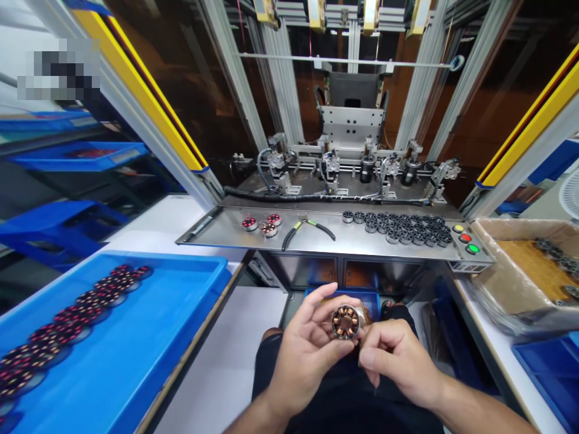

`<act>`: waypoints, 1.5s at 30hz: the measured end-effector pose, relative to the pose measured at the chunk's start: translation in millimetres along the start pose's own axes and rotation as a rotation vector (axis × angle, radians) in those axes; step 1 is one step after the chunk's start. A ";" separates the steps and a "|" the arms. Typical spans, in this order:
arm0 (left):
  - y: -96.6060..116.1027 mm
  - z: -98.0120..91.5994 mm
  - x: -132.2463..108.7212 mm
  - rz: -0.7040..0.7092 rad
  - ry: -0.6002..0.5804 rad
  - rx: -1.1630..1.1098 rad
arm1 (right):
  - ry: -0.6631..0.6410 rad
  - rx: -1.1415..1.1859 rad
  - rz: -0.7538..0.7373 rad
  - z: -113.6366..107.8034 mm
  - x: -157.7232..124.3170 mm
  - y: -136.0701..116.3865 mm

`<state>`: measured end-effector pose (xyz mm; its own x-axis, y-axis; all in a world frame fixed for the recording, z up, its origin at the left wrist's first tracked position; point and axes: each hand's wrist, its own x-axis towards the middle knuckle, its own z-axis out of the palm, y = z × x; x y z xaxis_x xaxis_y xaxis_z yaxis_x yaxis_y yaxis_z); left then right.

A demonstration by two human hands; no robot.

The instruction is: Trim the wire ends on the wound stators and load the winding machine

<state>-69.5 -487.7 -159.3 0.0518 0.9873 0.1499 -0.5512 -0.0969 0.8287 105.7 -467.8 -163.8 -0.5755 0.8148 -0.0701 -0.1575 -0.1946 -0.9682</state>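
My left hand [307, 343] is closed around the rim of a copper-wound motor stator [345, 322], whose ring of coils faces me above my lap. Right beside it, my right hand [398, 355] has its thumb and fingers pinched together at the stator's right edge. Whatever lies between those fingertips is too small or hidden to make out. On the metal shelf [217, 235] ahead lie cutting pliers [309, 229] with black and green handles, their grips spread. Several wound stators [268, 229] sit left of the pliers, and rows of unwound black stators [407, 228] stand to the right.
A blue tray [181, 325] at my left holds rows of wound stators [90, 301]. Behind the shelf stands a winding machine [353, 120] with several fixtures. Yellow, red and green buttons [465, 239] are at the shelf's right end, near a cardboard box [502, 265] of black stators.
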 end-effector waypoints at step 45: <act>-8.0 -0.4 -7.1 0.528 0.028 0.609 | 0.328 -0.016 -0.278 18.2 0.7 12.3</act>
<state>-65.8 -493.8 -167.1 -0.1139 0.7941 0.5971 0.0540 -0.5952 0.8018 88.8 -479.6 -171.5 -0.2269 0.9660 0.1239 -0.2566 0.0634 -0.9644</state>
